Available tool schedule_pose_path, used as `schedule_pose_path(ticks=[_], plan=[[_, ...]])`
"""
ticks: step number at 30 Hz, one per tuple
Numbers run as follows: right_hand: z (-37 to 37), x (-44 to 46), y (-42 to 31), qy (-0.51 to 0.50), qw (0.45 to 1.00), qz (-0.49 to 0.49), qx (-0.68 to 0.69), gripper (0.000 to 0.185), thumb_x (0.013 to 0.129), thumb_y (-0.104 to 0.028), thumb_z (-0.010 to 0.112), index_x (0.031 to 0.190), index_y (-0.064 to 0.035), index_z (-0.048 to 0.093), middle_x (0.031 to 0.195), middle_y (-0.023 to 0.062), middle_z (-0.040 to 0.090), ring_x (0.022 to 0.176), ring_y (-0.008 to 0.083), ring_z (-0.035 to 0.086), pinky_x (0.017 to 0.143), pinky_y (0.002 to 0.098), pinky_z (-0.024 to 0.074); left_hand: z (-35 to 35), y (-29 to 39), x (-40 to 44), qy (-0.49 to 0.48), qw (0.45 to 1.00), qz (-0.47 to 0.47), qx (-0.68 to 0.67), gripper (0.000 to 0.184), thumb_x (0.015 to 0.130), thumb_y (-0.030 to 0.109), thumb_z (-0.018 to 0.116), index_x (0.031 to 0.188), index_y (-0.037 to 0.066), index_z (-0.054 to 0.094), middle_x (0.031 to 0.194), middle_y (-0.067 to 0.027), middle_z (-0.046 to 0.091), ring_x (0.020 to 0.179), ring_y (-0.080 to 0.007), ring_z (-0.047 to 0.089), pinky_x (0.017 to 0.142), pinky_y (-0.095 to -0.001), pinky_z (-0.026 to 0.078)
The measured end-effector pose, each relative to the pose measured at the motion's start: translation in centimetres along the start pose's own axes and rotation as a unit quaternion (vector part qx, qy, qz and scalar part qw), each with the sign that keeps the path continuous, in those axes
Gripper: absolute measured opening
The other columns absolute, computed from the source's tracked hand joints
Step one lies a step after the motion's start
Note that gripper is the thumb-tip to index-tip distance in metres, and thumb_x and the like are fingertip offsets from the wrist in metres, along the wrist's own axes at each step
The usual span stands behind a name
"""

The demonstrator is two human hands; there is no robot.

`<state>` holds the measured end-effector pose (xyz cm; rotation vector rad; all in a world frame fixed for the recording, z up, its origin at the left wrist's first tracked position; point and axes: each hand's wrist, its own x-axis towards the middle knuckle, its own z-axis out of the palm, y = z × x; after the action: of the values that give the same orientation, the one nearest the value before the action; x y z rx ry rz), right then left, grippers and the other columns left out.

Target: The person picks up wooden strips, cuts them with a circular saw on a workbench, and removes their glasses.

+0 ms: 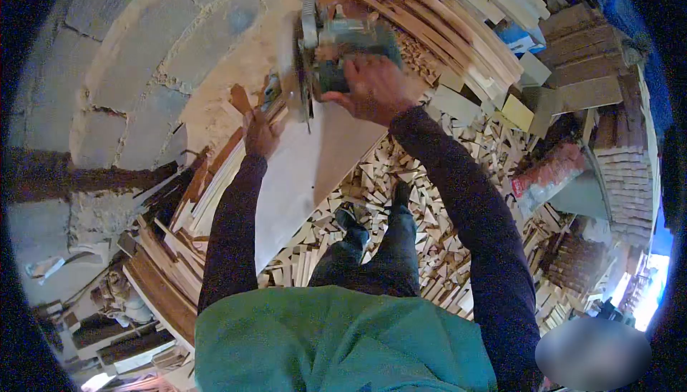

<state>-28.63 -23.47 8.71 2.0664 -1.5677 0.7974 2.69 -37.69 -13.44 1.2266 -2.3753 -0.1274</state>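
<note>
A chop saw [351, 37] with a dark green motor body and an upright blade stands on the workbench at the top centre; it is partly blurred. My right hand [377, 88] is closed around the near side of its body, thumb toward the blade. To the left of the blade, my left hand [262, 136] grips a reddish-brown wooden strip [240, 97], its fingers partly hidden. A pale board [297, 170] forms the bench surface between my arms.
Cut wood offcuts [401, 159] cover the floor around my feet. Long planks [444, 12] lie stacked at the back right. More strips [215, 184] lean along the left, below a block wall [136, 63]. A cardboard box [519, 111] and stacked wood blocks [626, 184] are at the right.
</note>
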Motion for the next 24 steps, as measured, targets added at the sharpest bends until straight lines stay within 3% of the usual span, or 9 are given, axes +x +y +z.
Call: schedule_pose_path(ticks=[4,7,10,13,17,22,24], plan=[[-0.4,0.0,0.8,-0.073,0.997,0.0,0.036,0.057,0.081,-0.053,0.071,0.099,-0.001,0.057,0.089,0.0163,0.061,0.085,0.0336,0.065,0.068,0.0436,0.0533,0.0,-0.1,0.1,-0.001,1.0,0.001,-0.002,0.057,0.082,0.032,0.063,0.12,-0.006,0.044,0.11,-0.0314,0.051,0.105,-0.0496,0.051,0.091,-0.057,0.041],[-0.4,1.3,1.9,-0.126,0.991,-0.027,-0.04,0.053,0.078,-0.043,0.075,0.105,-0.0008,0.058,0.089,0.0183,0.063,0.087,0.034,0.066,0.071,0.044,0.0547,0.0,-0.1,0.1,-0.002,1.0,0.001,-0.001,0.057,0.083,0.032,0.063,0.12,-0.007,0.044,0.11,-0.0318,0.051,0.106,-0.0498,0.051,0.092,-0.0571,0.041],[-1.0,5.0,3.2,-0.206,0.973,0.044,-0.095,0.054,0.072,-0.031,0.078,0.113,-0.0022,0.06,0.09,0.0184,0.066,0.089,0.0325,0.068,0.074,0.0433,0.056,-0.2,-0.3,0.0,-0.003,1.0,0.002,0.003,0.057,0.083,0.033,0.063,0.12,-0.007,0.044,0.11,-0.0322,0.052,0.106,-0.05,0.051,0.092,-0.0572,0.041],[-1.0,8.4,6.2,-0.113,0.994,-0.005,-0.009,0.055,0.07,-0.022,0.079,0.12,-0.0092,0.061,0.089,0.0154,0.069,0.086,0.032,0.07,0.072,0.0448,0.0567,0.0,-0.4,0.1,-0.007,1.0,0.006,0.009,0.058,0.083,0.034,0.062,0.12,-0.007,0.044,0.11,-0.0326,0.052,0.106,-0.0501,0.051,0.092,-0.0574,0.041],[0.6,10.9,9.5,-0.125,0.991,-0.027,-0.03,0.051,0.071,-0.021,0.077,0.12,-0.0142,0.064,0.092,0.0147,0.07,0.085,0.0335,0.07,0.073,0.0479,0.0563,0.1,-0.6,0.2,-0.01,1.0,-0.002,0.0,0.059,0.083,0.035,0.062,0.121,-0.007,0.044,0.111,-0.0328,0.052,0.106,-0.0506,0.051,0.093,-0.0574,0.041],[-5.3,14.2,7.9,-0.272,0.958,-0.034,-0.086,0.039,0.082,-0.027,0.07,0.117,-0.0091,0.07,0.097,0.0198,0.072,0.087,0.0362,0.07,0.077,0.0465,0.0568,-1.4,1.0,0.1,-0.003,1.0,-0.027,-0.016,0.06,0.081,0.035,0.065,0.122,-0.004,0.045,0.112,-0.0304,0.052,0.107,-0.0503,0.051,0.092,-0.0577,0.042],[-4.8,14.1,8.3,-0.235,0.972,-0.005,-0.029,0.043,0.074,-0.017,0.072,0.116,-0.0073,0.07,0.097,0.0202,0.072,0.088,0.0363,0.07,0.077,0.0472,0.0572,-2.2,1.5,0.1,-0.008,0.999,-0.04,-0.01,0.059,0.08,0.034,0.066,0.122,-0.003,0.046,0.113,-0.0292,0.052,0.107,-0.0496,0.051,0.091,-0.0584,0.043]])
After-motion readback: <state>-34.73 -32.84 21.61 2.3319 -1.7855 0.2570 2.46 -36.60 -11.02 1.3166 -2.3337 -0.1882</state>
